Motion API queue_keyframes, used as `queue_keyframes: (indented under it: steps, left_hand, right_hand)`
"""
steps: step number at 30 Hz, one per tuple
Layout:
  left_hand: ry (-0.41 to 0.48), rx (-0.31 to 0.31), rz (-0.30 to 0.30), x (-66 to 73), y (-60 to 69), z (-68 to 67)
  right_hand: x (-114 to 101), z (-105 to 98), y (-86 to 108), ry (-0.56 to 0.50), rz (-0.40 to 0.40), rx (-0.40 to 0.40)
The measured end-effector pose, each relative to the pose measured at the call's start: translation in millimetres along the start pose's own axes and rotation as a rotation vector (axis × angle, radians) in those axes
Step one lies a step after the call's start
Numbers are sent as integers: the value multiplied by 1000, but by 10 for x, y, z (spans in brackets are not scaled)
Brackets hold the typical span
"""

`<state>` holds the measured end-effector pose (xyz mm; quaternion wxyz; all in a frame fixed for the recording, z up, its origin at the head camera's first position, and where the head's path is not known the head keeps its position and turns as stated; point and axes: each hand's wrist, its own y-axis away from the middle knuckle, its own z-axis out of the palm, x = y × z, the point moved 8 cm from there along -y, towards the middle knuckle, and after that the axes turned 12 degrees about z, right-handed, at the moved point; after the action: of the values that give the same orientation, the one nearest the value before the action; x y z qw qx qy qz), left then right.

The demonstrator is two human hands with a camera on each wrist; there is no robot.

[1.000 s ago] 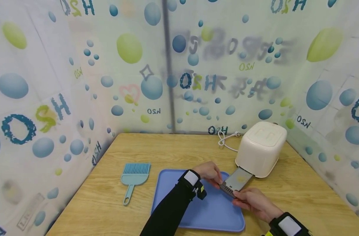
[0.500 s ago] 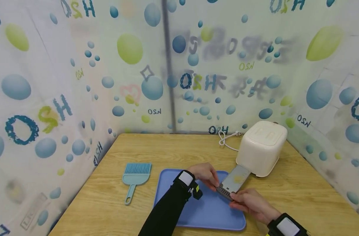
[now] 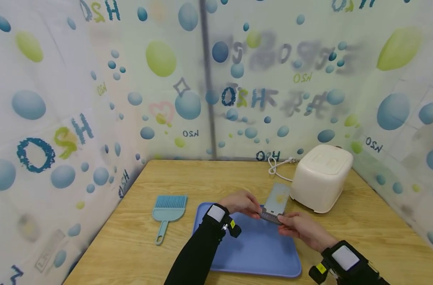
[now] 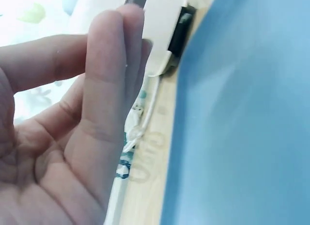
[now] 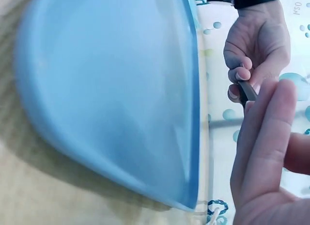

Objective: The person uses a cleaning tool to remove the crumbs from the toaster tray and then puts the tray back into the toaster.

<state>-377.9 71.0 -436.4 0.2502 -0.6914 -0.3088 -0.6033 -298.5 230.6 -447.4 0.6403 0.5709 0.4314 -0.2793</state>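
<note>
Both hands hold a flat metal crumb tray (image 3: pixel 277 198) by its dark grey front edge, above the back right of a blue tray (image 3: pixel 255 253). My left hand (image 3: pixel 239 202) pinches the left end of that edge, my right hand (image 3: pixel 305 229) the right end. Yellowish crumbs lie on the metal surface. A cream toaster (image 3: pixel 321 178) stands just right of the crumb tray, apart from it. In the right wrist view the left hand (image 5: pixel 259 45) grips the dark edge (image 5: pixel 247 90); the left wrist view shows only a bit of it at the fingertips.
A light blue-green brush and dustpan set (image 3: pixel 168 213) lies left of the blue tray on the wooden table (image 3: pixel 131 237). The toaster's white cord (image 3: pixel 275 168) is looped behind, near the patterned curtain (image 3: pixel 166 138).
The crumb tray has come out of the toaster's base and swung leftward, now pointing away from me. Both hands have moved slightly left and up with it.
</note>
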Motion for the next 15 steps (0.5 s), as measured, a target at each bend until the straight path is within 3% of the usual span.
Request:
queue_keyframes:
  steps: [6,15]
  left_hand:
    - [26,79,48,126,48,-170]
    - [56,195,93,241,177,-389]
  right_hand:
    - [-236,-2,-80,36,-27,88]
    - [-487,123,-180,59,-68,119]
